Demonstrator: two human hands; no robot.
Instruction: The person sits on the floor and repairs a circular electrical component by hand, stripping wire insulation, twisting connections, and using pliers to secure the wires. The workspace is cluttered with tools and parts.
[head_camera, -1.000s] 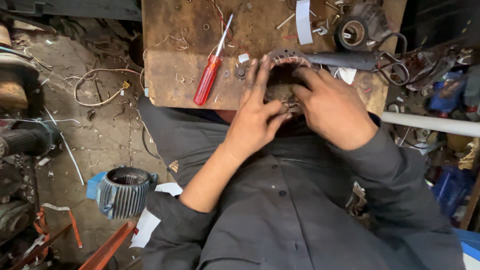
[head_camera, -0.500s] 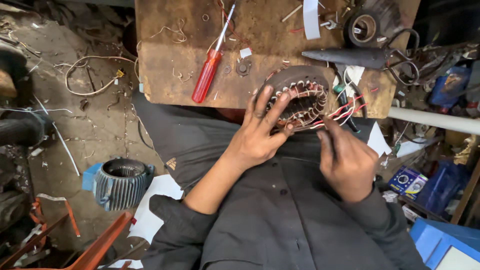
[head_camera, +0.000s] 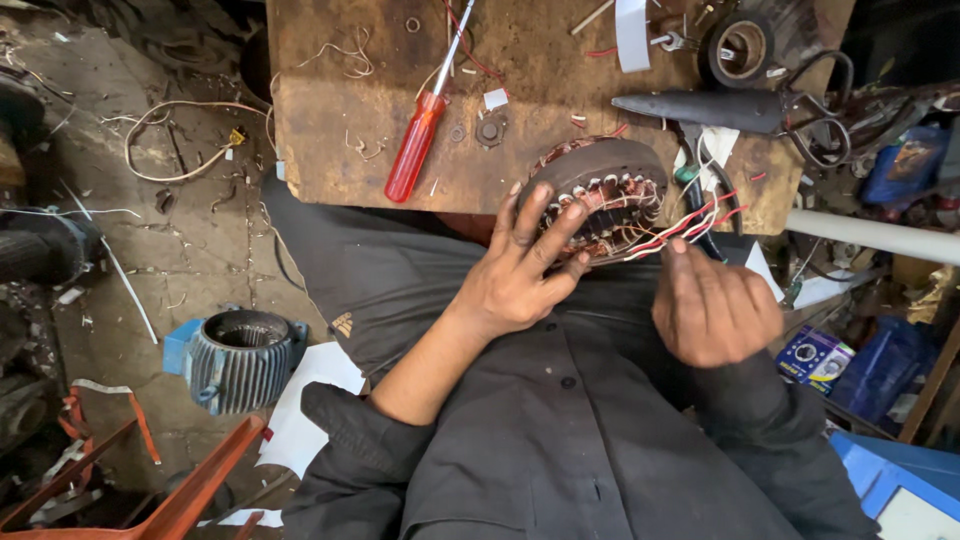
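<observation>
a rusty worktop is seen above the dark-clothed lap. at its near edge a round wound stator is grasped by the left hand, fingers spread over it. its red and white wires are touched by the loosely curled right hand. a red screwdriver lies nearby.

Grimy wooden workbench — littered dirt floor below.
</observation>
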